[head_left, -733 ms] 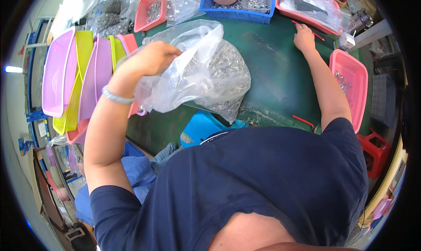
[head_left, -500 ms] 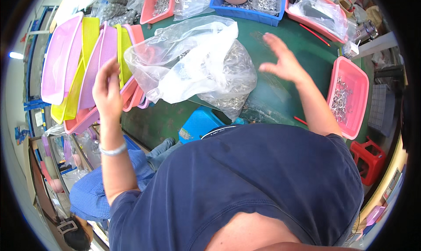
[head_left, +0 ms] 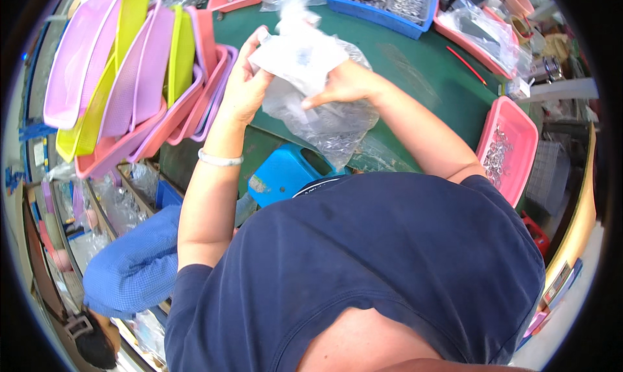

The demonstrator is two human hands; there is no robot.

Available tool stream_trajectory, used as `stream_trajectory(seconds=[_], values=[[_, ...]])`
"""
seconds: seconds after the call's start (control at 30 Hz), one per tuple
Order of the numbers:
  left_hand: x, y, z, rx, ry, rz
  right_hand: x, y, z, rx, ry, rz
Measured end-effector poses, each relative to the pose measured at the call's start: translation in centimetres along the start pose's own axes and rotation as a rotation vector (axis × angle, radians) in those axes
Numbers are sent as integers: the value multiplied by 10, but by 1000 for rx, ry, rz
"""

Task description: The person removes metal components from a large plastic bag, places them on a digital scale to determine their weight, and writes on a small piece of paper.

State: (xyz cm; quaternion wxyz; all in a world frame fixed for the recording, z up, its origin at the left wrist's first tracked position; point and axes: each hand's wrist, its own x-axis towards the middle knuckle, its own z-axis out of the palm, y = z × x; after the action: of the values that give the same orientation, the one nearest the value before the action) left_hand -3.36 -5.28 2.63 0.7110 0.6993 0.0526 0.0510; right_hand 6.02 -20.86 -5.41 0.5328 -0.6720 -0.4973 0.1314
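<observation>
A clear plastic bag (head_left: 328,135) full of small shiny metal pieces rests on the green table in front of me. Its loose upper part, whitish and crumpled, stands gathered between my hands. My left hand (head_left: 249,86) pinches the left edge of this upper plastic between thumb and fingers. From the right, my right hand (head_left: 350,83) grips the bag around its neck. The thumb shows in front, while the fingers are partly covered by the plastic.
Stacked purple, yellow-green and pink plastic baskets (head_left: 152,67) lean at the left. A pink tray (head_left: 519,158) of metal rings sits at the right, a blue bin (head_left: 376,7) at the back, a red pencil (head_left: 466,65) nearby. Another person in blue (head_left: 133,261) is at lower left.
Both hands, apart and off the bag before, have come inward and taken hold of it. The bag's spread-out upper plastic is now drawn up and gathered between them.
</observation>
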Motion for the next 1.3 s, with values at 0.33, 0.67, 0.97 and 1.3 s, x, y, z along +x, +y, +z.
stream_trajectory(seconds=[0.33, 0.67, 0.97, 1.3], values=[[-14, -17, 39, -74, -11, 29, 4, -5, 28, -43, 168, -58], [-29, 3, 59, 273, 149, 162, 12, 12, 51, 152, 240, 57], [-130, -44, 4, 682, 291, -305, 13, 19, 40, 145, 148, 12], [-362, -161, -21, 352, 689, -1029, 18, 8, 41, 454, 20, 115]])
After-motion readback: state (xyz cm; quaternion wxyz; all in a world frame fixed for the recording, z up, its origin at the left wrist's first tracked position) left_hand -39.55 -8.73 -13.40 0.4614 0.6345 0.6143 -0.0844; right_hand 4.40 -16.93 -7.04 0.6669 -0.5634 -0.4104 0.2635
